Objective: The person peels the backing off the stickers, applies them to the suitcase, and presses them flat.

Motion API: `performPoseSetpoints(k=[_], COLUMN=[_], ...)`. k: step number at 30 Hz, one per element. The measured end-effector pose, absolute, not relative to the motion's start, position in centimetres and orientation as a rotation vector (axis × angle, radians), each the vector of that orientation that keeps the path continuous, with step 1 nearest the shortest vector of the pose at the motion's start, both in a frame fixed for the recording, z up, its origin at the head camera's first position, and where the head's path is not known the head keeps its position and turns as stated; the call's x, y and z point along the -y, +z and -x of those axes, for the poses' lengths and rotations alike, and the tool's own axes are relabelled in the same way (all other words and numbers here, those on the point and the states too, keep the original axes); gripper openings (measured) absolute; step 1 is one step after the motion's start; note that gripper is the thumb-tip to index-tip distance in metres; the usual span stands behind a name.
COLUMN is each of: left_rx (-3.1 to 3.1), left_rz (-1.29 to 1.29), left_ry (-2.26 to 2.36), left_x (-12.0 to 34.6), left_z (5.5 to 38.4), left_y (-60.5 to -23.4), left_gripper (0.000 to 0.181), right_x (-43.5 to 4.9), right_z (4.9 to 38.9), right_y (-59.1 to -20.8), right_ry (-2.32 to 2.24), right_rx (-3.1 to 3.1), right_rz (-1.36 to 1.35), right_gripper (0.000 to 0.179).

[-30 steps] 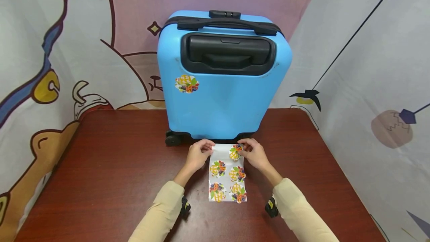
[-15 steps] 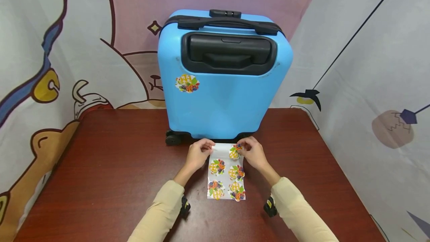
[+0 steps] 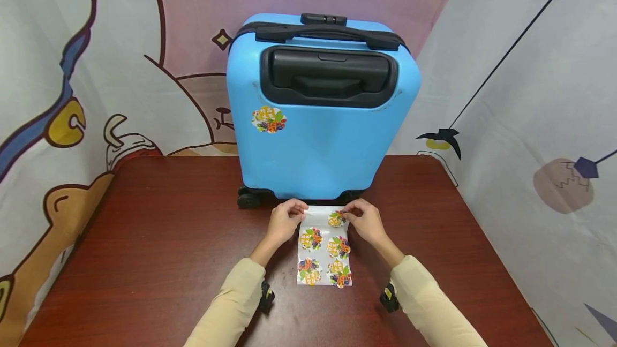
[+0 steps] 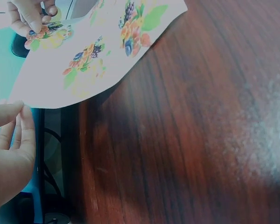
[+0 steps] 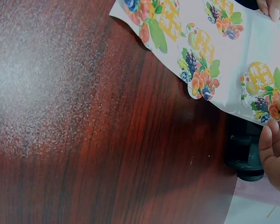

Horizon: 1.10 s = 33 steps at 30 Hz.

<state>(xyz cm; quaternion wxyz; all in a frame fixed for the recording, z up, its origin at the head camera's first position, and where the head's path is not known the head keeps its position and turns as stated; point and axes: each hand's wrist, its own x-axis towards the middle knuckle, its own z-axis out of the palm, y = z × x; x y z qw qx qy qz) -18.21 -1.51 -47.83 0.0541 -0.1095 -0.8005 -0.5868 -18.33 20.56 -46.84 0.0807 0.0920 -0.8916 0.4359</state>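
A white sheet of round fruit stickers (image 3: 315, 218) is held up just in front of a blue suitcase (image 3: 318, 146). My left hand (image 3: 284, 224) pinches its upper left corner between thumb and fingers. At the upper right corner, my right hand (image 3: 365, 223) pinches the edge of the top sticker (image 3: 336, 219); in the right wrist view the thumb lies over that sticker's fruit print (image 5: 273, 100). Whether the sticker's edge has lifted from the backing cannot be told. Several more stickers (image 3: 339, 247) fill the lower rows, and the upper left spot is bare.
One matching sticker (image 3: 269, 119) is on the suitcase's left side, below the black telescopic handle (image 3: 330, 71). The suitcase stands upright on the brown table (image 3: 168, 250), its black wheel (image 3: 248, 198) at lower left. A printed cloth (image 3: 506, 84) hangs behind.
The sheet's lower edge has risen slightly. My right fingers have shifted a little at the corner, and the top right sticker's upper edge now shows lower. My left hand keeps its place.
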Motion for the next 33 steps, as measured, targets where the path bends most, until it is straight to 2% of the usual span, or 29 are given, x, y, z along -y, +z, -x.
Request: performPoseSetpoints(k=[12,33], left_rx=[2.473,2.542], left_rz=[0.28,0.206], left_ry=[-1.765,-1.701], left_x=[1.4,1.8], left_z=[18.4,18.5], left_y=[-48.2,-49.1], left_gripper=[0.009,0.014], right_x=[-20.9,-21.6], right_z=[18.2,18.2], right_y=[-46.9,-46.7], right_ry=[1.32,1.423], right_rx=[2.681,2.714], right_rz=[-0.297,-0.31], right_gripper=[0.008,0.006])
